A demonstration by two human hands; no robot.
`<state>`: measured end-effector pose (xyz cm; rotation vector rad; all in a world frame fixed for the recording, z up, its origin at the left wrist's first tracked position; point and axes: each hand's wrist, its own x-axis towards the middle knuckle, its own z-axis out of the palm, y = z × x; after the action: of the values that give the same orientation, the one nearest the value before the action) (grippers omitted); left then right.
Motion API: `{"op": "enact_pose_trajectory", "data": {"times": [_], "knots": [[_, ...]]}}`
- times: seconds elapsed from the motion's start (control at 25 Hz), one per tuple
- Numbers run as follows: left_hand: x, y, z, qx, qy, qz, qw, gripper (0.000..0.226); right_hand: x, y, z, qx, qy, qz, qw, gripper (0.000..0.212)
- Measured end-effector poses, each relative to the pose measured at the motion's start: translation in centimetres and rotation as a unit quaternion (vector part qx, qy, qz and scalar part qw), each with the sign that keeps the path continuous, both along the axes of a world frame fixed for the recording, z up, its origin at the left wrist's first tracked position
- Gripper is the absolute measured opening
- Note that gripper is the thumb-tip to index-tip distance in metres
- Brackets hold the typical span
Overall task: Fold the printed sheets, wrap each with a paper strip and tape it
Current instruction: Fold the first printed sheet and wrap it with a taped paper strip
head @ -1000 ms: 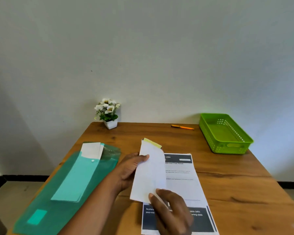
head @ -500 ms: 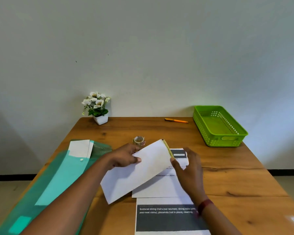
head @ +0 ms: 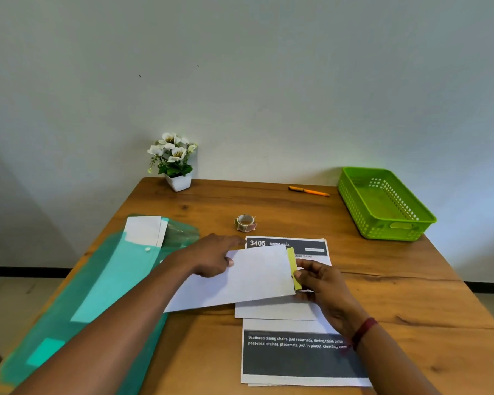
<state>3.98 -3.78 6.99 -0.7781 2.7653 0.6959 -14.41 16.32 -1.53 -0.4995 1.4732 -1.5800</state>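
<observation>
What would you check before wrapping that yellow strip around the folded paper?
1. Folded sheet gripped by left hand: ok.
2. Yellow strip pinched by right hand at the sheet's right edge: ok.
3. Strip wrapped round the sheet: cannot tell, only an edge shows.
4. Tape roll on table, beyond the printed sheets: ok.
5. Tape's loose end ready: cannot tell.

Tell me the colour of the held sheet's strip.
Yellow; the strip at the sheet's right edge shows best in head view.
</observation>
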Motion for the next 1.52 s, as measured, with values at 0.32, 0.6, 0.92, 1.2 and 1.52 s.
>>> {"op": "enact_pose_trajectory", "data": {"times": [0.32,0.6,0.92,1.2,1.52], "knots": [[-0.7,4.3,-3.6,-0.136,0.006,-0.062,0.989,0.133,1.9,-0.5,1.1,-0.003,-0.007,0.040,0.999,0.026],[-0.8,5.4,-5.1,-0.235,0.110,-0.085,0.962,0.121,2.3,-0.7,2.4,0.022,0.029,0.061,0.997,0.015],[-0.2,5.5,-4.3,-0.292,0.131,-0.100,0.942,0.116,2.4,-1.5,2.6,0.059,0.136,0.021,0.989,0.018],[1.7,3.8,-4.3,-0.330,0.103,-0.096,0.934,0.106,1.0,-0.6,1.8,0.071,0.122,-0.013,0.990,0.021],[4.8,0.3,-4.8,-0.262,0.070,-0.017,0.962,0.106,-0.7,-0.1,1.1,0.081,0.261,-0.089,0.958,0.009]]}}
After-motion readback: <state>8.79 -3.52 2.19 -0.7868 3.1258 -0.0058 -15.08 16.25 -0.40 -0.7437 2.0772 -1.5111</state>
